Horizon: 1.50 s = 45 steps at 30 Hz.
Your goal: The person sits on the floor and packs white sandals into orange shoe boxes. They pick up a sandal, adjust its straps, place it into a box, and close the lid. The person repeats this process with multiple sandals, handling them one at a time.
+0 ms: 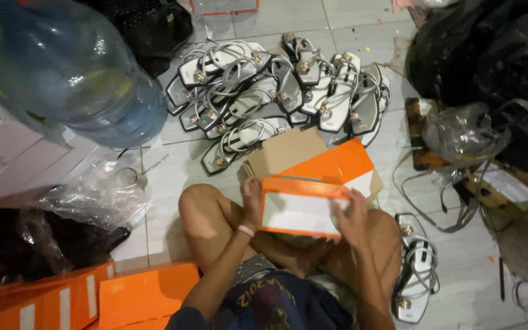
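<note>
Over our crossed legs, our left hand point(252, 198) and right hand point(351, 215) grip the orange shoe box point(300, 214) by its ends (light, stiff card, likely crushable), sandals point(276, 91) piled beyond.

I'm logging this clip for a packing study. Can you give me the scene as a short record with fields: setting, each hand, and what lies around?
setting: person seated cross-legged on a tiled floor
left hand: grips the left end of an orange shoebox
right hand: grips the box's right end
box state: held above the lap, white inner face showing
ahead: orange-and-brown box part lying flat, then a pile of silver strappy sandals
by right knee: one pair of sandals
left side: large blue water bottle, flat orange boxes
right side: black bags
</note>
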Each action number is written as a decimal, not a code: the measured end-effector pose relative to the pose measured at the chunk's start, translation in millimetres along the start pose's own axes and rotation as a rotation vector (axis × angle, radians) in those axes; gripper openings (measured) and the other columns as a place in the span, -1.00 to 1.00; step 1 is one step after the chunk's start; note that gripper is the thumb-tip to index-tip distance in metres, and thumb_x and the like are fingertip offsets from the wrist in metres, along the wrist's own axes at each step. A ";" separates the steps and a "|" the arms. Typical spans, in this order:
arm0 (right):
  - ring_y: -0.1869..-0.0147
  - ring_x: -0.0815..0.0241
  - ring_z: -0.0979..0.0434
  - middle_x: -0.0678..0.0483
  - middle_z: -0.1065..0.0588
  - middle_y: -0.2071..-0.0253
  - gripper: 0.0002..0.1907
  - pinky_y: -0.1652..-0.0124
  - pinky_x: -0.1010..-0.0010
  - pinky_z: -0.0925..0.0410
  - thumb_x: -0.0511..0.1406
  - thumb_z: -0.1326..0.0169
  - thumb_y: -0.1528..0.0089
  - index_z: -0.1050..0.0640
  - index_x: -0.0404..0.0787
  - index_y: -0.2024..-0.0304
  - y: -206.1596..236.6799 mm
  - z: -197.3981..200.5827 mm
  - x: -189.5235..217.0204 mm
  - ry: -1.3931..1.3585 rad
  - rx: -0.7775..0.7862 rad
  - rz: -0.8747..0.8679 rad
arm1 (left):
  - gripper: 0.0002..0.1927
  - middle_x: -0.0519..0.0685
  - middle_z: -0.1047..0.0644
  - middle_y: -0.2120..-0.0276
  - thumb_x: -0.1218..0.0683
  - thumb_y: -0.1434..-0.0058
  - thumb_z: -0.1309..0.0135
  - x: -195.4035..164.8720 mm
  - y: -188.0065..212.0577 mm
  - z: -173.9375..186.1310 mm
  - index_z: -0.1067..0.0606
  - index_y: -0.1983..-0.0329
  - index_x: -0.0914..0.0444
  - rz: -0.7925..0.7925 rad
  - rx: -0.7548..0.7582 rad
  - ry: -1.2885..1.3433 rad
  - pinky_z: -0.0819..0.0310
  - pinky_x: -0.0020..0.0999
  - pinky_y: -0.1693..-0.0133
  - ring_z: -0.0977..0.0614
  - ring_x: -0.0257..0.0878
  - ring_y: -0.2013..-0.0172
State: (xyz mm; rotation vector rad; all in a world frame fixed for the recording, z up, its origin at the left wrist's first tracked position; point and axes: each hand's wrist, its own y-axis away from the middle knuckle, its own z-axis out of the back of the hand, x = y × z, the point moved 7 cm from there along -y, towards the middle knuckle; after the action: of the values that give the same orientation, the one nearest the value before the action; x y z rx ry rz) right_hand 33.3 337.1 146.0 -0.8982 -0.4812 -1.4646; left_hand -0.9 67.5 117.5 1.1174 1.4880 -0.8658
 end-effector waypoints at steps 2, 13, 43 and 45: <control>-0.18 -0.10 -0.46 -0.14 -0.43 -0.21 -0.72 -0.14 0.23 -0.35 -0.20 -0.21 -0.23 -0.51 -0.30 0.23 15.6 15.3 -8.6 -0.114 -0.118 -0.131 | -0.53 0.04 -0.41 -0.11 -0.16 -0.46 0.12 20.6 -4.6 7.2 -0.36 -0.25 0.24 0.283 -0.057 0.276 -0.26 -0.17 -0.23 -0.43 -0.07 -0.16; -0.23 -0.27 -0.37 -0.28 -0.36 -0.12 -0.45 -0.12 0.08 -0.31 -0.18 -0.36 0.05 -0.57 -0.18 0.03 40.7 -6.3 3.9 0.718 0.249 -0.086 | -0.32 0.18 -0.69 0.29 -0.40 -0.38 0.10 5.6 -48.0 -36.4 -0.67 0.07 0.26 0.390 0.268 -0.580 -0.53 -0.13 0.13 -0.69 -0.06 0.23; 0.04 -0.02 -0.48 -0.37 -0.41 -0.08 0.11 0.12 0.19 -0.43 -0.02 -0.30 -0.29 0.15 -0.62 -0.33 -268.3 -171.0 53.9 0.003 0.214 -0.632 | -0.69 -0.08 -0.59 0.11 -0.14 -0.11 -0.04 -19.5 -62.8 101.0 -0.61 0.30 0.13 -0.156 -0.174 -1.609 -0.27 0.07 -0.07 -0.49 -0.05 -0.06; 0.05 -0.03 -0.47 -0.19 -0.41 -0.06 -0.30 0.10 0.16 -0.49 -0.12 -0.19 -0.28 -0.21 -0.44 -0.24 -267.2 -188.6 37.0 -0.317 0.285 -0.822 | -0.69 -0.06 -0.59 0.11 -0.15 -0.11 -0.04 -10.1 -70.7 100.2 -0.61 0.28 0.12 -0.125 -0.121 -1.641 -0.26 0.04 -0.08 -0.49 -0.05 -0.06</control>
State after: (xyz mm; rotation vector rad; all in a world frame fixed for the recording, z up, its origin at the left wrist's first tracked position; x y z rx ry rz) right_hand -266.2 203.2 120.0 -0.7291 -1.3780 -1.9144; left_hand -37.2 -49.4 104.5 -0.0212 0.1874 -1.2405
